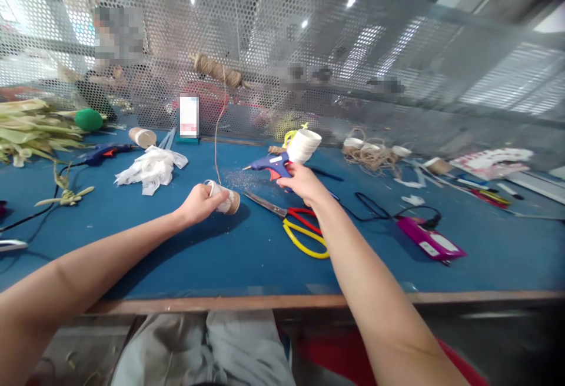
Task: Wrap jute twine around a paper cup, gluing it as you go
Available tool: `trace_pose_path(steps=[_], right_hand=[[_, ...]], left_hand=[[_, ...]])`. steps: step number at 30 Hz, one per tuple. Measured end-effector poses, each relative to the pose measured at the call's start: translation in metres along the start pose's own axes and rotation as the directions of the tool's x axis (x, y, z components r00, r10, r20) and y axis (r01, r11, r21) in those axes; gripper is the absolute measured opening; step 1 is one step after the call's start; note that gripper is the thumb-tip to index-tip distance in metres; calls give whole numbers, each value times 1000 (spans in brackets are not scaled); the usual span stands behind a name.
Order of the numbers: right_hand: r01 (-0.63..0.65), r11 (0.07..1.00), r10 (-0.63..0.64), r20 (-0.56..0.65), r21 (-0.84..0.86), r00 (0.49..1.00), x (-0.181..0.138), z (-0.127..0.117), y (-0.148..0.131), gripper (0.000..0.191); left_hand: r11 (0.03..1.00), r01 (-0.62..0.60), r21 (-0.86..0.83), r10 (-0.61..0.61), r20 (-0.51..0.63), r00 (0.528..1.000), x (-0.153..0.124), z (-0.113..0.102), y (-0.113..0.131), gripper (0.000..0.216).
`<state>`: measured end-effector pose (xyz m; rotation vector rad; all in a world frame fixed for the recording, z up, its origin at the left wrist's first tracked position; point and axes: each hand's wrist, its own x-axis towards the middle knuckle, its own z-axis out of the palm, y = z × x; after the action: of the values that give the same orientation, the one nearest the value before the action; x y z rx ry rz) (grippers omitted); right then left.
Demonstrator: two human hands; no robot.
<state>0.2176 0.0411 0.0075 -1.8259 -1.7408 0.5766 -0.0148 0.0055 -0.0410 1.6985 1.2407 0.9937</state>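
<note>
My left hand (199,203) is closed around a short cardboard tube (233,202) partly wrapped in white, held just above the blue table. A thin cord (216,147) runs from near the tube up to a spool of twine (216,70) on the mesh panel. In my right hand (305,183) is a blue glue gun (265,163) with a red trigger, its nozzle pointing left. Scissors (304,233) with red and yellow handles lie open below the gun. Behind the gun stands a white ribbed roll (304,145).
White crumpled material (152,168), another cardboard tube (142,137) and a second glue gun (103,153) lie left. A purple power strip (428,239) and tangled twine (371,156) are right. A perforated metal panel (273,33) closes the back.
</note>
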Motion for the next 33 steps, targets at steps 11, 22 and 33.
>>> trace_pose_path(steps=[11,22,33], right_hand=[[76,921,-187,264,381,946,-58,-4,-24,13],[122,970,-184,310,210,933,-66,-5,-25,21],[123,976,-173,304,178,937,-67,-4,-27,21]], left_hand=[[998,-28,55,28,4,1000,1,-2,-5,34],[998,-30,49,30,12,999,1,-2,-4,33],[996,-45,77,43,25,999,2,-2,-6,38]])
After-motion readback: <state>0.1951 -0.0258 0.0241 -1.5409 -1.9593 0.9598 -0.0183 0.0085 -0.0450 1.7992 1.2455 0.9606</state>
